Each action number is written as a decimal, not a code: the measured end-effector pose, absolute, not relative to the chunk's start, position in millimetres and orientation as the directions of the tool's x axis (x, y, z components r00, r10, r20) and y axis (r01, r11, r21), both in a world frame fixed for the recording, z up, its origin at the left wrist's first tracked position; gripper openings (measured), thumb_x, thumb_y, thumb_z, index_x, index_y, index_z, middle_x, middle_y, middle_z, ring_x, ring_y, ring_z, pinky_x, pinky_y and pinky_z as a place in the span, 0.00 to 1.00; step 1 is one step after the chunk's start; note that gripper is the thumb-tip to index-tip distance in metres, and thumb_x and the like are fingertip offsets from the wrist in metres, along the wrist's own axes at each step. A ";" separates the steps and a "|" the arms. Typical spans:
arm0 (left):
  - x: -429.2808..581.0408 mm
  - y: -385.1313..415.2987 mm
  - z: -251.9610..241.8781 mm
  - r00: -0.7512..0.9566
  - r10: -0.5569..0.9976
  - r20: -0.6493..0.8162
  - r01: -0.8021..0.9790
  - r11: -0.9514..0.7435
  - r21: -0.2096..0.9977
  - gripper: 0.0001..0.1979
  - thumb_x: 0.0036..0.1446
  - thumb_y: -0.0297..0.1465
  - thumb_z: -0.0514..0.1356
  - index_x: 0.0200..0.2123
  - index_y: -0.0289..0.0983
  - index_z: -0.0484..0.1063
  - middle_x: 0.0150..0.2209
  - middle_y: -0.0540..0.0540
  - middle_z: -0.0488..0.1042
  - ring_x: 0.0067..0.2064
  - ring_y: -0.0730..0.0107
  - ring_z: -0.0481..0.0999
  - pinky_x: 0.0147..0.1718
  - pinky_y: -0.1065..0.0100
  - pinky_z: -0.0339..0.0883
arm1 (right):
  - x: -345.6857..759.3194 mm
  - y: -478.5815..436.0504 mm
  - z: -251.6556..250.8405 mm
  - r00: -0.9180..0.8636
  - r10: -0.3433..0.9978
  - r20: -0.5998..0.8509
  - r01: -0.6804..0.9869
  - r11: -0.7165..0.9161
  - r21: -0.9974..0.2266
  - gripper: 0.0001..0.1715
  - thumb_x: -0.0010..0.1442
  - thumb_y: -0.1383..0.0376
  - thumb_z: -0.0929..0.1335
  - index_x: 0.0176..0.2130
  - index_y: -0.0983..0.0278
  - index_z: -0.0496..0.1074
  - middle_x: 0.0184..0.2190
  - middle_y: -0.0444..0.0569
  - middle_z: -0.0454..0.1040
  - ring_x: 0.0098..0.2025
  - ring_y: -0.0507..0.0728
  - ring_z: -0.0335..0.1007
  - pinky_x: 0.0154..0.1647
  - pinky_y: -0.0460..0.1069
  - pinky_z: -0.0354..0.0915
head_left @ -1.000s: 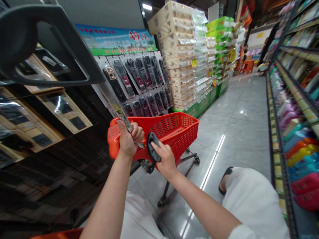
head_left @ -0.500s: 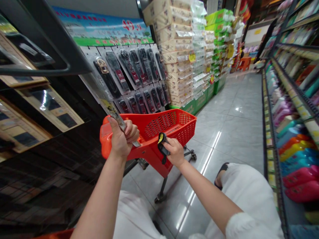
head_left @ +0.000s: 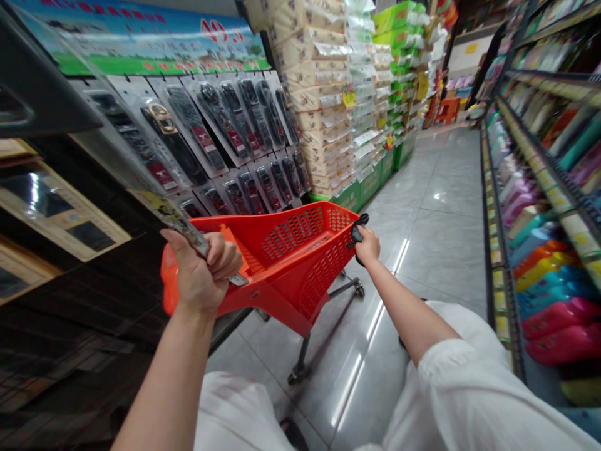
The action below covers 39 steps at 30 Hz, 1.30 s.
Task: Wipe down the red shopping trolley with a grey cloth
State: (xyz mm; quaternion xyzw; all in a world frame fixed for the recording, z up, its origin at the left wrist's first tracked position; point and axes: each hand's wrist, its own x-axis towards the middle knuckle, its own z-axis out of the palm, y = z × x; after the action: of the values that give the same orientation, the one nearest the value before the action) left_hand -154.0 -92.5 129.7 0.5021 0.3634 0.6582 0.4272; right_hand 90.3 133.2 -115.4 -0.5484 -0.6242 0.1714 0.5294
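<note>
My left hand (head_left: 201, 266) is wrapped round a long, thin, pale bar (head_left: 173, 216) that slants from the upper left down to the near side of a red shopping cart (head_left: 277, 297). At the cart's far right corner, my right hand (head_left: 369, 244) has its fingers closed on a small dark item (head_left: 358, 230), which touches or nearly touches the rim. What the dark item is cannot be made out. The cart's basket has perforated walls, and an orange-red flap stands at its handle end.
Packaged belts (head_left: 230, 125) hang in rows behind the cart, beside tall stacks of packs (head_left: 323, 106). A shelf of colourful bottles (head_left: 558, 294) lines the right side. Shiny grey floor (head_left: 422, 250) runs between. Framed boxes (head_left: 61, 210) stand at left; an orange stool (head_left: 448, 111) is far back.
My right hand has moved forward and right with the dark item, from the cart's side to its far corner. The view has shifted, showing more of the belts. My left hand keeps its hold.
</note>
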 end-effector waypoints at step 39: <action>-132.2 -89.5 131.1 -0.274 0.932 0.239 -0.312 -0.321 0.894 0.35 0.53 0.62 0.48 0.14 0.39 0.47 0.10 0.57 0.44 0.11 0.83 0.42 0.12 0.74 0.33 | -4.4 -47.9 -132.5 -0.430 0.678 0.596 0.490 0.730 -0.477 0.26 0.55 0.75 0.65 0.49 0.54 0.76 0.47 0.53 0.72 0.45 0.62 0.63 0.44 0.55 0.67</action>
State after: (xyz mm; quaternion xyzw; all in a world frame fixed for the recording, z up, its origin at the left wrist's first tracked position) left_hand -132.2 -89.5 131.1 0.4088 0.3789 0.7023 0.4428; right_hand -4.4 -47.9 -132.5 -0.3485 -0.8376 0.1165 0.4042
